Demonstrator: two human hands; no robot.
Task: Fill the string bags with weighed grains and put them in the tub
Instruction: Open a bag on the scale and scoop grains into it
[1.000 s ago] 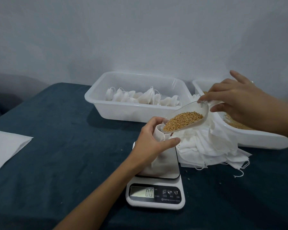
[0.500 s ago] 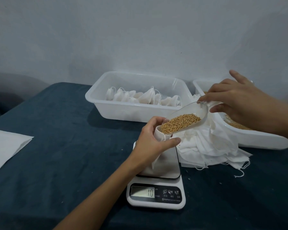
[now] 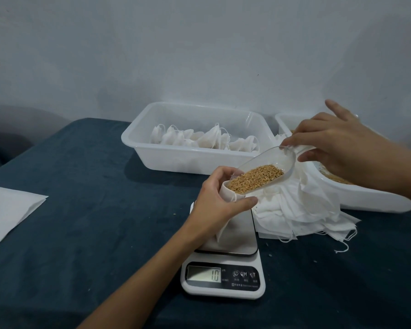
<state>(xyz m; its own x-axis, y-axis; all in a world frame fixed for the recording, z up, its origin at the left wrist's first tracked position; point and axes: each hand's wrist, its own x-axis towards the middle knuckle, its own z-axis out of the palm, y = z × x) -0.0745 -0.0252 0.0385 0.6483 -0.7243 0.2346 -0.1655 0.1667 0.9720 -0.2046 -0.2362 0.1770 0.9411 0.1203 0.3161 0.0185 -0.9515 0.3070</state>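
The clear plastic scoop slants from upper right down to lower left, its open lip resting at the mouth of a small white string bag. Golden, pebbly grains heap in its lower half. The right hand pinches the scoop's handle between thumb and forefingers, the little finger lifted away. The left hand curls its fingers round the bag's neck, holding it upright over the steel plate of the white scale, which reads 10. Behind, on the dark blue cloth-covered desk, a white plastic tub holds filled bags. A limp heap of empty bags lies just beside the scale.
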